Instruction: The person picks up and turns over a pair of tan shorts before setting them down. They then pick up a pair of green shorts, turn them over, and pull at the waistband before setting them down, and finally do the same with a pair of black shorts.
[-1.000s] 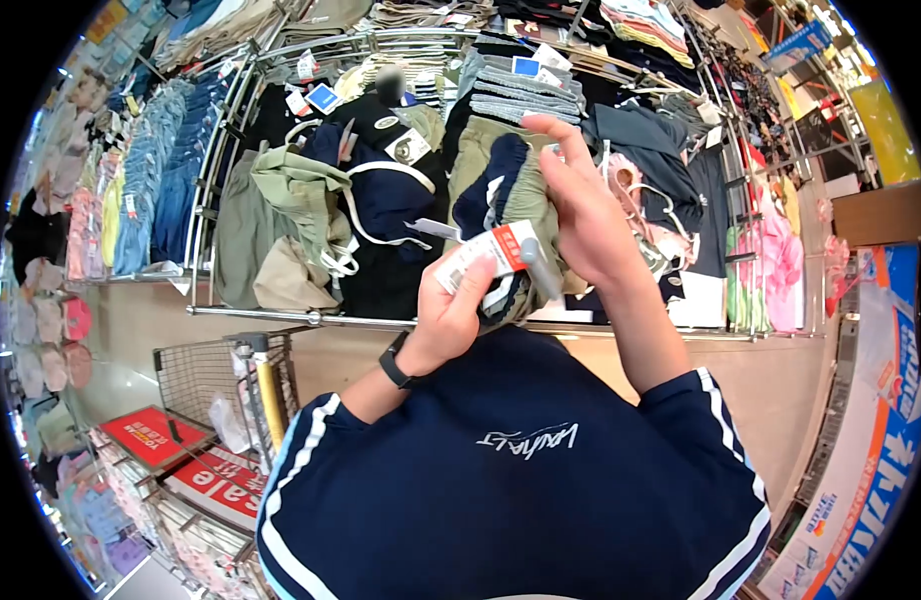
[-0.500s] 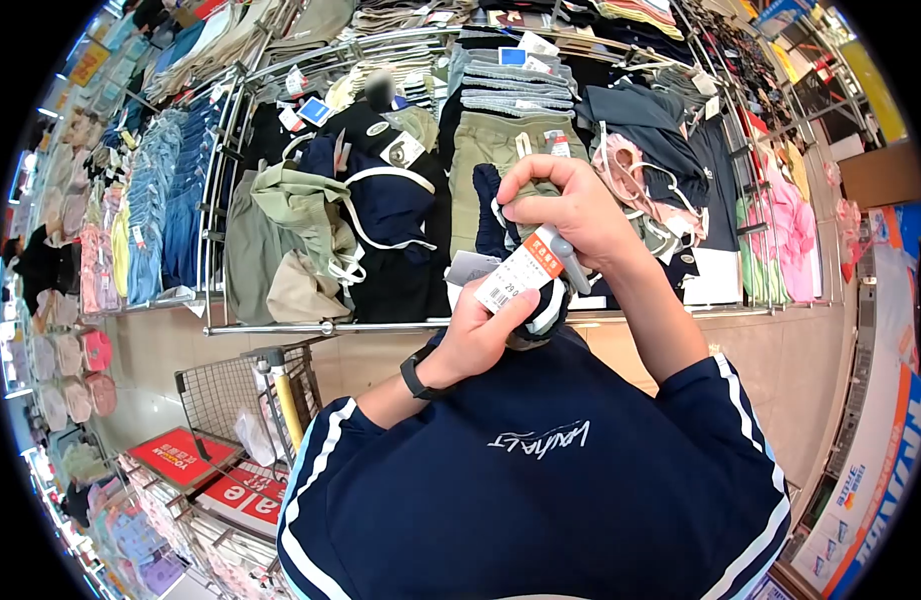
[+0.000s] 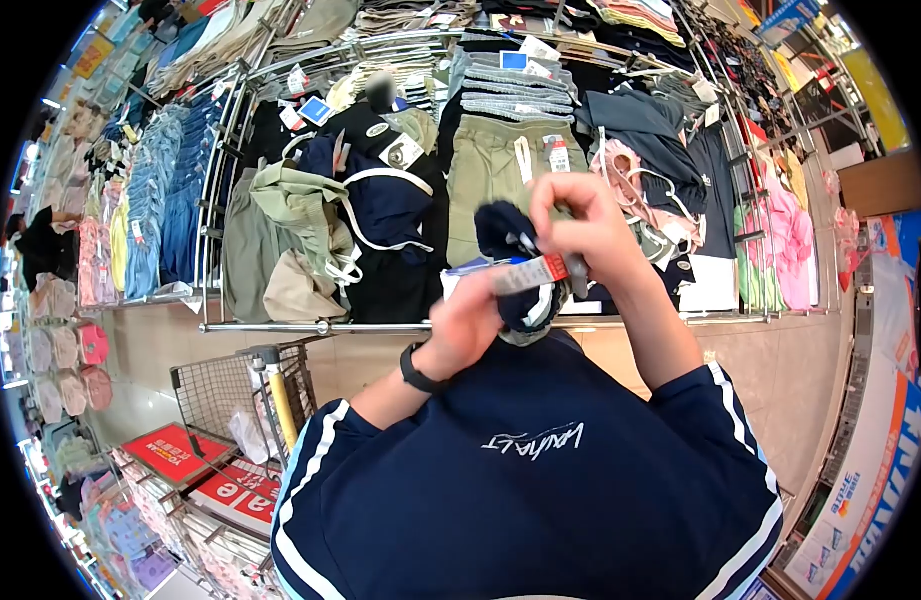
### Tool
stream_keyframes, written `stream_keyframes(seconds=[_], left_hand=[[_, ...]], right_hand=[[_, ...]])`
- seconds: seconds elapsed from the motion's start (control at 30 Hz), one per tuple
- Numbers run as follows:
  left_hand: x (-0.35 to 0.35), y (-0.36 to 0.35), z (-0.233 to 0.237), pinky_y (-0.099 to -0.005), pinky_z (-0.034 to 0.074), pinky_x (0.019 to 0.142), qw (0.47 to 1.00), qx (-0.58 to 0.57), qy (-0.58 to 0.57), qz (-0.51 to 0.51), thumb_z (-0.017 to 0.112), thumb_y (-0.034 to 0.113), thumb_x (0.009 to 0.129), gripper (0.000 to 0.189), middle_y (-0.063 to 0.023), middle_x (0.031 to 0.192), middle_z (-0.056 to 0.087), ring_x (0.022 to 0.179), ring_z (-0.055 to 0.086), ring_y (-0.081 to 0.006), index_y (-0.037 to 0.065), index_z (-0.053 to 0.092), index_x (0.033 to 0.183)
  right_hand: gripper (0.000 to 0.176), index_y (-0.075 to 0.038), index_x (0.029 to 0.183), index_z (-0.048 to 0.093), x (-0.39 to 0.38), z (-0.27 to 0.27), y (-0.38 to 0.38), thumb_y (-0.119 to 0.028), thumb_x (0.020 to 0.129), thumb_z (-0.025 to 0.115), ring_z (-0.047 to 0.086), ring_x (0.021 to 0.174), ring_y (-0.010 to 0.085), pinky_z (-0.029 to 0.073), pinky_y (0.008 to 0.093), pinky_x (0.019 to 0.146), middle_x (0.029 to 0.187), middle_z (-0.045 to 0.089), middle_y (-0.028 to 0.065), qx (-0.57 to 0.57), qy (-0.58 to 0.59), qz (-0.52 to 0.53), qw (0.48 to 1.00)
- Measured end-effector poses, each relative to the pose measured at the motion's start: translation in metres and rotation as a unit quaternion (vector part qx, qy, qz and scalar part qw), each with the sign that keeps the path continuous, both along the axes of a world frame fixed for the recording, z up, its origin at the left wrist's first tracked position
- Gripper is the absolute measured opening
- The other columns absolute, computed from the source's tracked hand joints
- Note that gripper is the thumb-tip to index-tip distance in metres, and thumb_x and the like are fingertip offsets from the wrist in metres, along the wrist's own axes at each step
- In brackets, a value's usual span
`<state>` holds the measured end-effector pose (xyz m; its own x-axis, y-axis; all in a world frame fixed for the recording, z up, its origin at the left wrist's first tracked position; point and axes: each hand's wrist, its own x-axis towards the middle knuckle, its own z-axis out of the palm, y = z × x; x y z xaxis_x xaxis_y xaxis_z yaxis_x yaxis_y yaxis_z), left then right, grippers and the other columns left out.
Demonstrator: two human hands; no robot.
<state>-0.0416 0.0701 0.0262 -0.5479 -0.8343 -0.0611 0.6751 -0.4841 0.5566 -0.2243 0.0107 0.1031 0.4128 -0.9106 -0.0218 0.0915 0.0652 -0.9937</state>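
A bundled navy garment with white trim (image 3: 529, 312) is held in front of my chest, over the rack's front rail. My left hand (image 3: 466, 325), with a dark band at the wrist, is closed on its left side; motion blurs the fingers. A white and orange price tag (image 3: 526, 276) lies across the bundle, its print smeared. Over the bundle's upper right, my right hand (image 3: 593, 235) is closed with bent fingers in a pinch, close to a gathered navy part (image 3: 503, 228). What the pinch holds is hidden. A grey piece (image 3: 579, 272) shows partly beneath this hand.
Folded olive trousers (image 3: 501, 145) and a loose navy garment with white trim (image 3: 391, 205) lie on the metal rack (image 3: 381, 327). A wire shopping cart (image 3: 216, 395) stands at lower left. Jeans (image 3: 156, 200) hang at left, near a person in black (image 3: 46, 250).
The price tag has tilted from upright-slanting to nearly flat and its print has blurred. My right hand has lowered slightly, and my left thumb no longer lies plainly across the tag.
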Motion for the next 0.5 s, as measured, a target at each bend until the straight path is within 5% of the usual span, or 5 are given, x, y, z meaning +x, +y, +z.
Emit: stream_keyframes(seconds=[0.03, 0.13, 0.2, 0.4, 0.5], left_hand=[[-0.001, -0.01, 0.006, -0.0427, 0.041, 0.102, 0.992, 0.103, 0.021, -0.063, 0.028, 0.065, 0.094, 0.084, -0.0181, 0.123, 0.06, 0.118, 0.055, -0.0301, -0.009, 0.051, 0.126], [0.003, -0.031, -0.023, -0.0467, 0.042, 0.1, 0.951, 0.259, 0.052, -0.163, 0.034, 0.066, 0.093, 0.082, -0.0178, 0.122, 0.061, 0.116, 0.057, -0.0317, -0.007, 0.055, 0.122], [-0.002, -0.033, -0.037, -0.0371, 0.051, 0.088, 0.958, 0.24, 0.004, -0.159, 0.045, 0.049, 0.097, 0.054, -0.0112, 0.106, 0.068, 0.097, 0.066, -0.0235, 0.0, 0.062, 0.111], [0.004, -0.046, -0.042, -0.0229, 0.045, 0.072, 0.977, 0.051, -0.158, 0.131, 0.055, 0.022, 0.098, 0.024, -0.001, 0.085, 0.066, 0.076, 0.059, -0.0078, 0.002, 0.067, 0.093], [0.008, -0.053, -0.036, -0.028, 0.047, 0.08, 0.977, 0.071, -0.06, 0.193, 0.058, 0.014, 0.095, 0.011, -0.0078, 0.102, 0.065, 0.087, 0.06, -0.0129, 0.003, 0.059, 0.096]], right_hand=[[0.01, -0.004, 0.062, 0.054, -0.001, 0.003, 0.002, -0.008, 0.057, 0.061, 0.05, 0.067, 0.0116, 0.043, 0.0285, 0.067, 0.067, 0.057, 0.0018, -0.042, 0.014, 0.019, 0.999], [0.012, -0.004, 0.055, 0.051, 0.006, 0.008, 0.013, -0.011, 0.05, 0.059, 0.051, 0.067, 0.0248, 0.042, 0.034, 0.069, 0.06, 0.054, 0.0068, -0.13, -0.028, 0.066, 0.989], [0.01, -0.003, 0.056, 0.052, 0.005, 0.013, 0.018, -0.007, 0.049, 0.057, 0.052, 0.066, 0.0277, 0.042, 0.0333, 0.068, 0.061, 0.053, 0.009, -0.167, -0.008, 0.129, 0.978], [0.012, -0.005, 0.057, 0.05, -0.016, -0.001, 0.038, 0.001, 0.05, 0.058, 0.045, 0.057, 0.0203, 0.034, 0.0297, 0.056, 0.061, 0.05, 0.0062, -0.176, 0.003, -0.033, 0.984], [0.012, -0.005, 0.057, 0.052, -0.027, -0.016, 0.045, 0.003, 0.053, 0.06, 0.045, 0.056, 0.0189, 0.034, 0.0296, 0.057, 0.059, 0.05, 0.0062, -0.166, -0.034, -0.03, 0.985]])
